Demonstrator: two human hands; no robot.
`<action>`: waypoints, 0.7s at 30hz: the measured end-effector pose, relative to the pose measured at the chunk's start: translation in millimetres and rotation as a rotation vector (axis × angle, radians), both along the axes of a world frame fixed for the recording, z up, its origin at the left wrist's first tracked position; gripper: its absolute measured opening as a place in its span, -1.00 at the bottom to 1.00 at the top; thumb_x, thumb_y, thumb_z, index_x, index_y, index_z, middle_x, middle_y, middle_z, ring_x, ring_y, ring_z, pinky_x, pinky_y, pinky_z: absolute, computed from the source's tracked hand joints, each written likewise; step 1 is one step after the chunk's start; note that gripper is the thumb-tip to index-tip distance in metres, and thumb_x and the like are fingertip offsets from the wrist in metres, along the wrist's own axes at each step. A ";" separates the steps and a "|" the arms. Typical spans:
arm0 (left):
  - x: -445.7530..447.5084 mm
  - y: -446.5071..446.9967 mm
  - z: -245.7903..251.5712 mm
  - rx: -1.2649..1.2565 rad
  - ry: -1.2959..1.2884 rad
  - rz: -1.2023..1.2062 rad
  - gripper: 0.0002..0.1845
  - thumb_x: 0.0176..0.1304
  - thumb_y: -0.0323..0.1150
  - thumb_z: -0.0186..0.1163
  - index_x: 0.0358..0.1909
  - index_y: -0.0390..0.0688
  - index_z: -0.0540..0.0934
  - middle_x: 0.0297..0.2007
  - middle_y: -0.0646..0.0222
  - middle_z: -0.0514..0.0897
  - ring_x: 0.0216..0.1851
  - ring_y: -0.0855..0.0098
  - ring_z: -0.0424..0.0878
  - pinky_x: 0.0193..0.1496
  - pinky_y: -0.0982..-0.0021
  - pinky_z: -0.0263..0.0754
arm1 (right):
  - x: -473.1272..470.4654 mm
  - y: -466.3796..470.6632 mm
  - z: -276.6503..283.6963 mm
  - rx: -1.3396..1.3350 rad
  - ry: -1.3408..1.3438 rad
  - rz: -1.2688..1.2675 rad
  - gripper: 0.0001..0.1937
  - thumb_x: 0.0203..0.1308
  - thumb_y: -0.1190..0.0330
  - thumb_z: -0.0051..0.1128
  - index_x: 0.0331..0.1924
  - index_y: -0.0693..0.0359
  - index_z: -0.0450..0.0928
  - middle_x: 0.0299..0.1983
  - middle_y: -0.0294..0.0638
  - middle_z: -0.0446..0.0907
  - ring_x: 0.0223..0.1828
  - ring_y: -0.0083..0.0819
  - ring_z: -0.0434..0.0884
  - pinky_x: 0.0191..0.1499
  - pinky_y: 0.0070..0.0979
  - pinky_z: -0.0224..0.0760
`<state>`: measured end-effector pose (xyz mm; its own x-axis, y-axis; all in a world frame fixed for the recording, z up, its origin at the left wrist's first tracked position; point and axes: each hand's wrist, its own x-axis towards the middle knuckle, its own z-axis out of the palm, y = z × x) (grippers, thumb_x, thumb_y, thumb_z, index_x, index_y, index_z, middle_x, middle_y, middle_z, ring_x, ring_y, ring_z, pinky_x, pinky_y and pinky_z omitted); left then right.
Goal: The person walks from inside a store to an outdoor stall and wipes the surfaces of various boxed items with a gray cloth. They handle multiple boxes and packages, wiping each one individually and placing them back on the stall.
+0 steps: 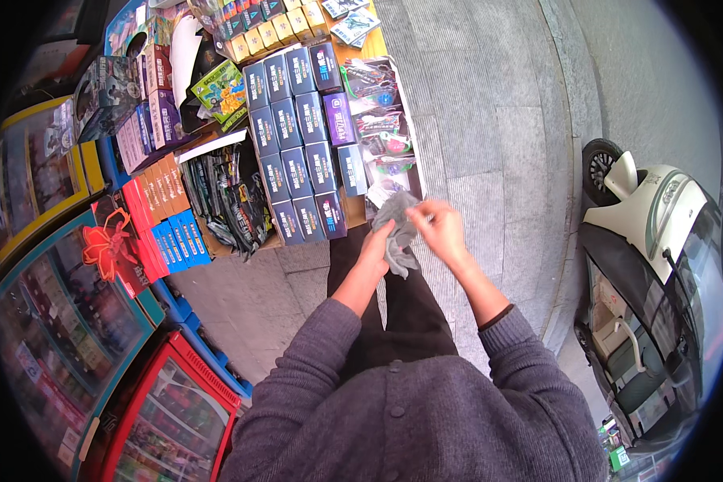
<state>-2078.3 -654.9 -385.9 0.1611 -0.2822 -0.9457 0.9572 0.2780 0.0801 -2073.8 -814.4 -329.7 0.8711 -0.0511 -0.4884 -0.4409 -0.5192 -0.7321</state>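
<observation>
A crumpled grey cloth (pixel 400 218) is gripped in my left hand (pixel 374 250), its lower end hanging down over my dark trousers. At the cloth's right side, my right hand (pixel 442 231) has curled fingers and is slightly blurred; whether it pinches the cloth I cannot tell. Just beyond both hands is the near end of an open carton (pixel 414 158) of small bagged toys (pixel 391 143). Left of the carton stand rows of dark blue boxes (pixel 286 123), with one purple box (pixel 339 118) among them.
An open box of dark packets (pixel 232 199) stands to the left, beside blue boxes (pixel 184 238) and orange boxes (pixel 167 181). Glass-fronted cabinets (pixel 66 337) and a red-framed case (pixel 172 416) line the left side. A white covered vehicle (pixel 651 211) is parked right of the grey paving (pixel 482 108).
</observation>
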 end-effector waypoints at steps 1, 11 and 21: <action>-3.5 1.1 1.3 0.122 -0.020 -0.035 -0.60 0.22 -0.20 0.20 0.07 -0.07 0.43 -0.18 0.36 0.61 -0.23 0.43 0.57 -0.23 0.33 0.48 | 7.1 -2.5 -2.8 -0.120 -0.015 -0.102 -0.44 -0.03 0.06 0.27 -0.01 0.27 0.49 -0.15 0.02 0.55 -0.07 -0.05 0.53 -0.04 -0.23 0.41; -29.8 39.5 39.9 0.139 -0.270 -0.685 -0.55 0.19 -0.04 0.20 -0.20 -0.30 0.61 -0.35 0.33 0.67 -0.33 0.50 0.61 -0.22 0.46 0.46 | 50.0 6.5 -31.9 -0.601 -0.240 0.371 -0.89 -0.13 0.43 0.12 -0.47 0.14 0.43 -0.29 -0.26 0.49 -0.14 -0.27 0.45 -0.22 -0.32 0.35; -7.9 103.8 30.8 0.294 -0.319 0.038 -0.46 0.24 -0.16 0.14 0.19 -0.18 0.30 0.01 0.27 0.51 -0.10 0.33 0.58 -0.08 0.33 0.51 | 71.0 -9.3 -48.8 -0.612 -0.471 0.350 -0.73 -0.14 0.43 0.18 -0.26 0.17 0.48 -0.28 -0.26 0.51 -0.11 -0.30 0.45 -0.13 -0.40 0.31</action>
